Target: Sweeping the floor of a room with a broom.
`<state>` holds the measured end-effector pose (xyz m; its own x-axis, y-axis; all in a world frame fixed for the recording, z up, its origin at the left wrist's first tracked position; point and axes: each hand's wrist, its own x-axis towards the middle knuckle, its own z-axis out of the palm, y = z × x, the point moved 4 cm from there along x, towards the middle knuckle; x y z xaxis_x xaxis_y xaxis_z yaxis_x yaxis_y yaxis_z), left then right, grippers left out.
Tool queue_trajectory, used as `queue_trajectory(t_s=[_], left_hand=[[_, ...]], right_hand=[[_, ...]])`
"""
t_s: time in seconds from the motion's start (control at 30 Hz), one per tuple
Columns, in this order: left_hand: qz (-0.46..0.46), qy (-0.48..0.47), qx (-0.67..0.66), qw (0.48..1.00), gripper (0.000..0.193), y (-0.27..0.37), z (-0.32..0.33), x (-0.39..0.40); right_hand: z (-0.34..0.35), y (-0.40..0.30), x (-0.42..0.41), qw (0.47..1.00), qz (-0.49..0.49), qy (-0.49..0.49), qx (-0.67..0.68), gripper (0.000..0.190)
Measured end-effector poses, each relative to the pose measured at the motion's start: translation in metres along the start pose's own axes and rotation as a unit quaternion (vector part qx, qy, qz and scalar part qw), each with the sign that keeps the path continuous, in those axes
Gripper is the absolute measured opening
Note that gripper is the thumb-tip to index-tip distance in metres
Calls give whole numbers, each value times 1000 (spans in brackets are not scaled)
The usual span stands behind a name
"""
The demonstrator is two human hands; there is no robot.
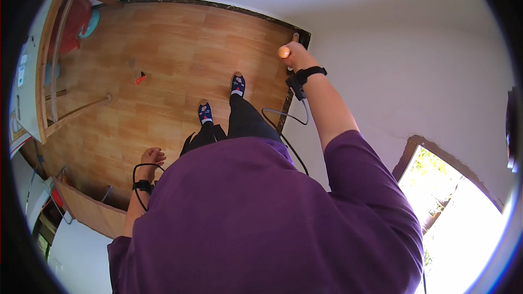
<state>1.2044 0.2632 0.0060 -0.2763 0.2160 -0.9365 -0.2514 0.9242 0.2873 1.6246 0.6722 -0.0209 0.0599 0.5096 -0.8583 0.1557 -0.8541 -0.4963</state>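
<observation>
My right hand (297,56) is stretched out near the corner of the room, closed around a handle with a rounded, light orange end (284,52). Whatever the handle belongs to is mostly hidden beneath the hand; a narrow pale piece (296,37) shows just beyond it by the wall, and I cannot tell if they are joined. My left hand (153,157) hangs low at my left side, fingers loosely curled, with nothing seen in it. Both wrists bear black straps with cables. On the wood-look floor (171,57) lies a small red and black object (140,78).
A wooden-framed table (42,69) stands at the left, with a red plastic stool (71,24) and a turquoise basin (90,23) by it. Another piece of wooden furniture (86,204) is at the lower left. A wall (367,69) with a bright opening borders the right.
</observation>
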Motion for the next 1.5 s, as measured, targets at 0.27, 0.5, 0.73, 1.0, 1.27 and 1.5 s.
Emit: queue_trajectory(t_s=[0.27,0.5,0.73,1.0,1.27,1.5], left_hand=[[7,3,-35,999,20,2,13,1],[2,-2,-47,999,20,1,14,1],[6,16,-25,1000,21,1,4,-8],[15,9,-71,997,21,-12,5,-3],[36,-21,-77,996,21,-21,-1,22],[68,-59,-85,992,24,-19,-7,31]], right_hand=[[-32,50,-84,982,48,-128,128,12],[-49,48,-89,840,251,-141,460,15],[0,-26,15,852,-276,-1,-444,13],[47,78,-61,997,54,-54,8,13],[-39,54,-177,973,-3,-112,-200,7],[-97,-5,-214,943,-36,-9,-332,35]])
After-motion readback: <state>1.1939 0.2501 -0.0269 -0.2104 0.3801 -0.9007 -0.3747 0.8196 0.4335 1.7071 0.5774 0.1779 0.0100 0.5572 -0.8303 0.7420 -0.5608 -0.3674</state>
